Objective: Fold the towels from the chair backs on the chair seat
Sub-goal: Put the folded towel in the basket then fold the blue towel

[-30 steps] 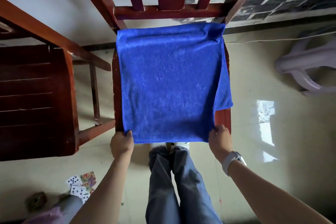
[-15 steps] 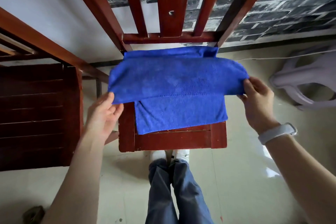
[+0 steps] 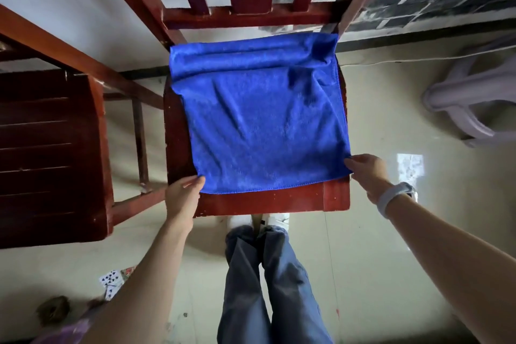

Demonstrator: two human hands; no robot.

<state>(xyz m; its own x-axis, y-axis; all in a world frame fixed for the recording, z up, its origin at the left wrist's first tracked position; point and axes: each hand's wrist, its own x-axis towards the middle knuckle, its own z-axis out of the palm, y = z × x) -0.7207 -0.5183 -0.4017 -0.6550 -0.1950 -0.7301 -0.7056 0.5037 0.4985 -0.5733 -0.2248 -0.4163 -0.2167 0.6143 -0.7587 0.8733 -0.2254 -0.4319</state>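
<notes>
Two hands hold the near corners of the blue towel (image 3: 259, 120), one at each end of its stitched front hem. Your left hand (image 3: 183, 198) pinches the near-left corner between thumb and fingers; your right hand (image 3: 365, 173) pinches the near-right corner in the same way. The towel lies on the chair seat (image 3: 268, 204), its far edge bunched into soft rolls against the foot of the chair back (image 3: 248, 17), its near hem just short of the seat's front rail.

Half a second ago you had that hem lifted and carried toward the chair back, so the cloth was doubled and the front of the seat lay bare. Now the hem is back near the front edge and the cloth is spread in a single layer again, with diagonal creases running from the far-right corner. Judged from this, the fold was undone or was only a shake-out to flatten the cloth; the first fold is not yet made.

Note the second wooden chair (image 3: 50, 153) at left and the playing cards (image 3: 111, 279) on the floor.
</notes>
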